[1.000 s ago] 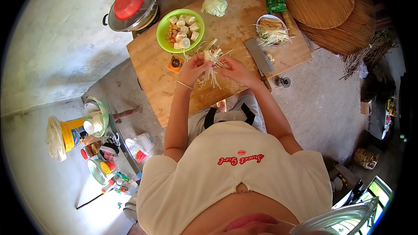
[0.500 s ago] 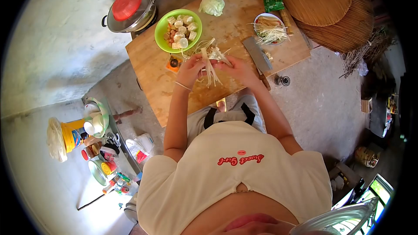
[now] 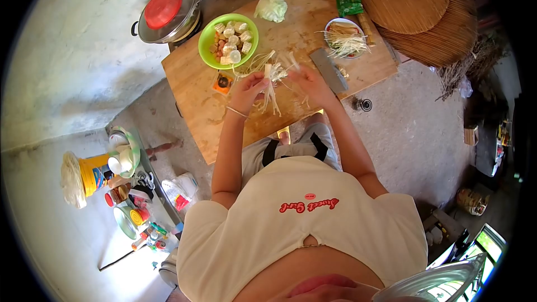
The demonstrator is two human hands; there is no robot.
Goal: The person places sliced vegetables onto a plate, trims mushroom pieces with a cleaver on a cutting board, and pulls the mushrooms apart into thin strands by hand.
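My left hand (image 3: 248,90) is closed round a bunch of enoki mushrooms (image 3: 271,92), its thin pale strands hanging down over the table. Just to the right, my right hand (image 3: 310,85) is smeared by motion, its fingers pinched on a small clump of enoki strands (image 3: 293,62). More loose strands lie on the wooden table (image 3: 207,117) beyond the hands. A cleaver (image 3: 330,70) lies flat to the right of my right hand. Behind the left hand stands a green bowl (image 3: 207,56) with cut corn and pinkish pieces.
A bowl of shredded strips (image 3: 345,39) stands at the right, near a green packet (image 3: 349,5). A piece of cabbage (image 3: 271,9) lies at the back. An orange-and-black packet (image 3: 222,82) is by the left hand. A lidded pot (image 3: 184,19) stands back left.
My right hand has moved a little right, away from the left hand, pulling a clump of strands off the bunch. The left hand stays nearly in place.
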